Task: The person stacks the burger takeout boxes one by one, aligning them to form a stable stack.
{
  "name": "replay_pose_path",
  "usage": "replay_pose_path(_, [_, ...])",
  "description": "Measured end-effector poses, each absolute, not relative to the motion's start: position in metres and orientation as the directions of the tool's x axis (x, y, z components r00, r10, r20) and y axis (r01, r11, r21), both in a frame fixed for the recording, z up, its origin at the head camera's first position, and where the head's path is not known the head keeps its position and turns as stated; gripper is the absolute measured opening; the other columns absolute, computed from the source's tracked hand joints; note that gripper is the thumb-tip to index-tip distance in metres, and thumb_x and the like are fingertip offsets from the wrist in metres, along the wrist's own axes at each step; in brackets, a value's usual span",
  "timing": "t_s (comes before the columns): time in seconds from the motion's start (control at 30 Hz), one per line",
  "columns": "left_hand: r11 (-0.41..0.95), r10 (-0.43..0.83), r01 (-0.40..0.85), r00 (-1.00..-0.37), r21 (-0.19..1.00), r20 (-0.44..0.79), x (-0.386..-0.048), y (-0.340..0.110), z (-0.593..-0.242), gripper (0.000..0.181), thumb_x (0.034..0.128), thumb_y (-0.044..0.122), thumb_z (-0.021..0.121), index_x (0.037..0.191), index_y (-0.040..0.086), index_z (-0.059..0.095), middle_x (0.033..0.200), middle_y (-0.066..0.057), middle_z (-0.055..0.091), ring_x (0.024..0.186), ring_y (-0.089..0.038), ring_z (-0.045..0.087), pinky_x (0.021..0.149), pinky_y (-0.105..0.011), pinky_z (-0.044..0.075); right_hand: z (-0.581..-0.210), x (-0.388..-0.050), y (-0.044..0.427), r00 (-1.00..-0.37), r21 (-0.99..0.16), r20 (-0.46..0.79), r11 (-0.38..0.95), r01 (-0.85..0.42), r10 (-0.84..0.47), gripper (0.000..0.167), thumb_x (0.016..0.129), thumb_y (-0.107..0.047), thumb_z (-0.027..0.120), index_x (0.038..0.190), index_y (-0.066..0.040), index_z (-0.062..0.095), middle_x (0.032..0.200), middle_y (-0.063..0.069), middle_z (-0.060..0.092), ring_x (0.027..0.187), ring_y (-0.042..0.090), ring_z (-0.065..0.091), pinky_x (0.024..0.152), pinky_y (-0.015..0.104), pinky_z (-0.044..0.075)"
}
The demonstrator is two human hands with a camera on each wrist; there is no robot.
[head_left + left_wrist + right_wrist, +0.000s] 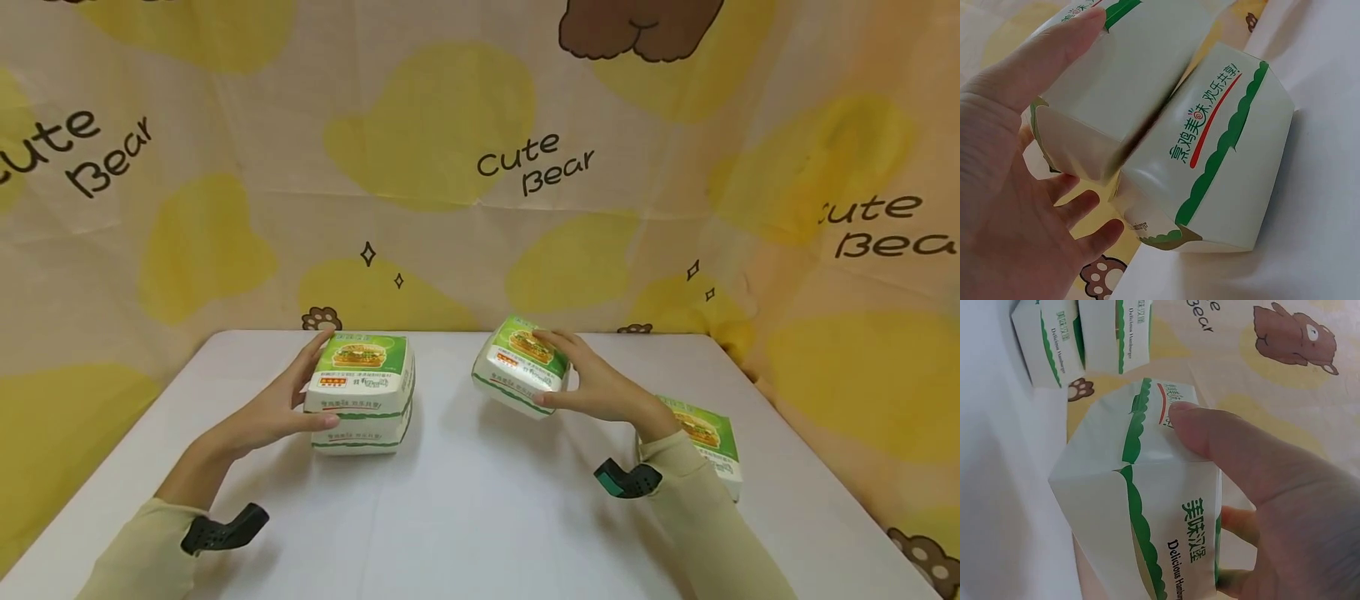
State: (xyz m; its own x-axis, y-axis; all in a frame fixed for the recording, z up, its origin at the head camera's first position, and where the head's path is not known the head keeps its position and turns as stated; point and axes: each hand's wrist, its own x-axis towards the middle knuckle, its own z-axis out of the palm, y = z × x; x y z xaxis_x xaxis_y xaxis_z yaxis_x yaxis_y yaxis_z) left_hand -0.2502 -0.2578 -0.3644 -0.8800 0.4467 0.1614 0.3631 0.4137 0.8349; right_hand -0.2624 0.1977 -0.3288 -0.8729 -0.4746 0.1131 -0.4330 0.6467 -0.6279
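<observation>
On the left of the table, two white-and-green hamburger boxes are stacked. My left hand (281, 404) holds the upper hamburger box (360, 390), thumb on its front and fingers at its far left side. The lower hamburger box (1210, 156) stands directly beneath, its edges slightly out of line with the upper one. My right hand (600, 385) grips another hamburger box (517, 367) by its right side, tilted and raised off the table. Its thumb presses the printed front in the right wrist view, while part of the fingers is hidden behind the box (1166, 519).
One more hamburger box (705, 429) sits on the white table (465, 517) at the right, partly covered by my right forearm. A cloth backdrop (420, 242) with yellow patches and bear prints rises behind the table and along its sides.
</observation>
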Motion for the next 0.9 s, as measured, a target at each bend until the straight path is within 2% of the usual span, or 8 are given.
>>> replay_pose_path(0.23, [0.400, 0.446, 0.349, -0.882, 0.847, 0.153, -0.248, -0.259, -0.366, 0.116, 0.0828, 0.016, 0.078, 0.161, 0.043, -0.003, 0.171, -0.018, 0.003, 0.151, -0.052, 0.014, 0.108, -0.080, 0.022, -0.329, -0.264, 0.194, -0.868, -0.639, 0.111, 0.634, -0.435, -0.484, 0.091, 0.087, -0.038, 0.078, 0.160, -0.021, 0.027, 0.164, 0.013, 0.025, 0.136, 0.035, 0.041, 0.111, 0.063, 0.038])
replay_pose_path(0.53, [0.409, 0.437, 0.337, -0.888, 0.848, 0.143, -0.249, -0.261, -0.365, 0.115, 0.0826, 0.017, 0.078, 0.161, 0.043, -0.002, 0.172, -0.014, 0.001, 0.151, -0.050, 0.015, 0.109, -0.079, 0.023, -0.321, -0.264, 0.181, -0.850, -0.708, 0.149, 0.546, -0.448, -0.505, 0.089, 0.089, -0.033, 0.077, 0.160, -0.024, 0.025, 0.166, 0.008, 0.023, 0.136, 0.031, 0.041, 0.112, 0.064, 0.036])
replay_pose_path(0.7, [0.401, 0.445, 0.342, -0.884, 0.850, 0.146, -0.252, -0.260, -0.366, 0.115, 0.0826, 0.018, 0.079, 0.161, 0.043, -0.002, 0.172, -0.013, 0.001, 0.151, -0.050, 0.017, 0.110, -0.078, 0.023, -0.309, -0.267, 0.173, -0.844, -0.715, 0.157, 0.530, -0.455, -0.513, 0.089, 0.089, -0.031, 0.077, 0.160, -0.026, 0.023, 0.163, 0.006, 0.027, 0.134, 0.029, 0.044, 0.114, 0.063, 0.035])
replay_pose_path(0.9, [0.387, 0.450, 0.341, -0.881, 0.857, 0.148, -0.254, -0.259, -0.369, 0.116, 0.0823, 0.016, 0.079, 0.161, 0.043, -0.002, 0.171, -0.013, 0.001, 0.151, -0.048, 0.018, 0.112, -0.077, 0.021, -0.291, -0.268, 0.156, -0.814, -0.725, 0.195, 0.478, -0.495, -0.547, 0.088, 0.089, -0.031, 0.077, 0.160, -0.028, 0.025, 0.162, 0.003, 0.028, 0.139, 0.028, 0.040, 0.116, 0.062, 0.033])
